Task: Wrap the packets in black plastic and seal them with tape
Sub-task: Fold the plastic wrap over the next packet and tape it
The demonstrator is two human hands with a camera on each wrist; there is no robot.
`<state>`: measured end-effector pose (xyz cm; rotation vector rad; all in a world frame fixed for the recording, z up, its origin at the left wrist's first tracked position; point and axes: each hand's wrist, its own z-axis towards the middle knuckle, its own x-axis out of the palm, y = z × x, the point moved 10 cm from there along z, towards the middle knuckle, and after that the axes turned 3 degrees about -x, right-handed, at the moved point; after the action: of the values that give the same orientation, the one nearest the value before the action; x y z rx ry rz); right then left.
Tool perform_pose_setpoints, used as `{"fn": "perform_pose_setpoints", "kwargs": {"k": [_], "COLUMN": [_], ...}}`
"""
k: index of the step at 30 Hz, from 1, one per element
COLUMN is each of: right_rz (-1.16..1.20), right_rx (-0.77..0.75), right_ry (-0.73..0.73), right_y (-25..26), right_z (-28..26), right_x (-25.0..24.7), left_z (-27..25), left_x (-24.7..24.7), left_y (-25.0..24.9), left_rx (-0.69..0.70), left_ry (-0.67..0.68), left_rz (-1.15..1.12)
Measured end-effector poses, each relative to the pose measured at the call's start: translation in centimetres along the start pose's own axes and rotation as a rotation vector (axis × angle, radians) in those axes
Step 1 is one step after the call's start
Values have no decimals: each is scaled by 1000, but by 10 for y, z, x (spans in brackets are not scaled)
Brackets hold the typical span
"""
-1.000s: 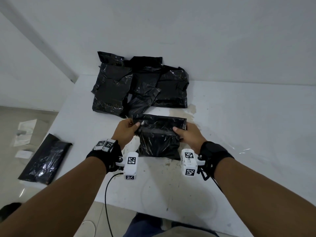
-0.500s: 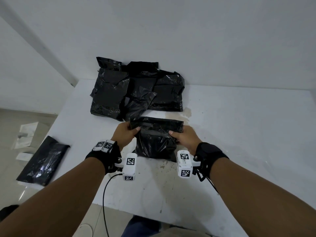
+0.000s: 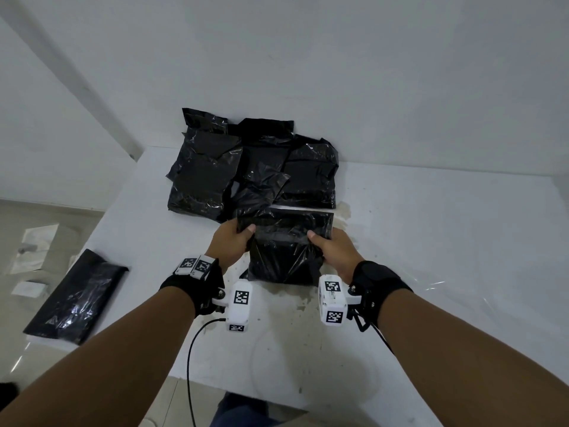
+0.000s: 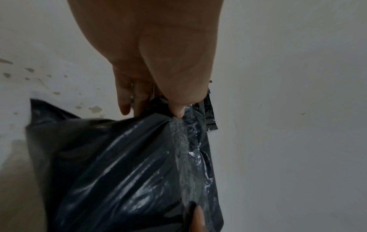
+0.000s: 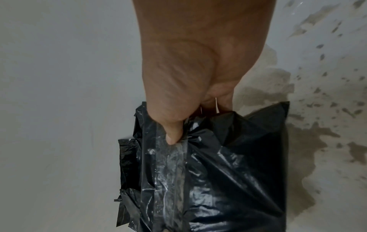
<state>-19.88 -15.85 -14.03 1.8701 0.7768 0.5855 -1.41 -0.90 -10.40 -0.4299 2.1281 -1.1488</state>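
A packet wrapped in black plastic (image 3: 284,245) is held between both hands over the white table (image 3: 431,241). My left hand (image 3: 231,241) pinches its left edge, thumb on top. My right hand (image 3: 331,248) pinches the right edge the same way. A strip of clear tape (image 5: 170,164) runs across the wrap under both thumbs; the same tape (image 4: 184,141) shows in the left wrist view. In that view the packet (image 4: 119,164) hangs from the thumb and fingers (image 4: 123,100). The right wrist view shows the packet (image 5: 228,164) under my thumb.
Several black wrapped packets (image 3: 252,167) lie heaped at the table's far edge against the wall. Another black packet (image 3: 77,294) lies at the left edge of the table. White papers (image 3: 34,245) lie on the floor at left. A stain (image 3: 343,211) marks the table.
The view has tilted a little, so the heap sits lower in the picture. Both hands keep hold of the packet at the same place on the table.
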Motion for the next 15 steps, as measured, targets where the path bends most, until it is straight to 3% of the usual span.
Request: {"fn": "perform_pose_setpoints", "kwargs": {"k": [7, 15], "right_rz": [45, 26], "right_rx": [-14, 28], "right_ry": [73, 207], "right_y": [17, 30], "right_z": [-4, 7], "right_x": [47, 155], "left_z": [7, 6], "left_x": [-41, -139], "left_y": [-20, -1], "left_rx": [32, 51], "left_ry": [-1, -82], "left_rz": [-181, -276]}}
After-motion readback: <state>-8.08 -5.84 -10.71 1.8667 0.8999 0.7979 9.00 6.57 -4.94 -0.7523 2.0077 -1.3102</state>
